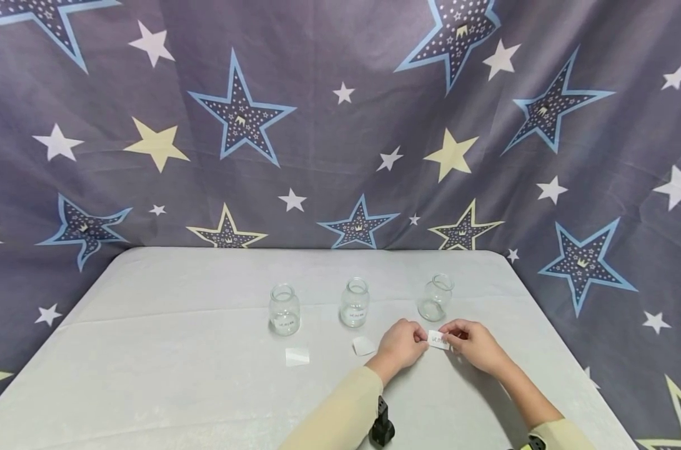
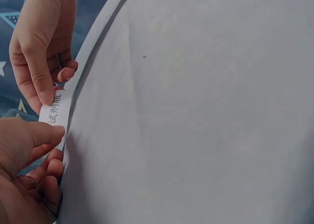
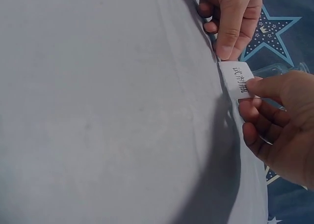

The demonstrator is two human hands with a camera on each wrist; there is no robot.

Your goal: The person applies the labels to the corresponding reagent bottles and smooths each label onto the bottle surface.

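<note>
A small white label (image 1: 437, 339) with handwritten dark characters is held up between both hands over the table. My left hand (image 1: 402, 344) pinches its left end with thumb and fingers, and my right hand (image 1: 475, 344) pinches its right end. The writing on the label (image 3: 239, 81) faces up in both wrist views. Just behind the hands stands a clear glass jar (image 1: 435, 299), on which no label shows. Further left are a middle glass jar (image 1: 355, 303) and a left glass jar (image 1: 285, 309), each bearing a white label with writing.
Two white paper pieces lie on the table: a flat rectangle (image 1: 297, 357) before the left jar and a slightly curled slip (image 1: 363, 346) near my left wrist. A pale cloth covers the table (image 1: 177, 375). Behind it hangs a star-patterned curtain (image 1: 318, 156).
</note>
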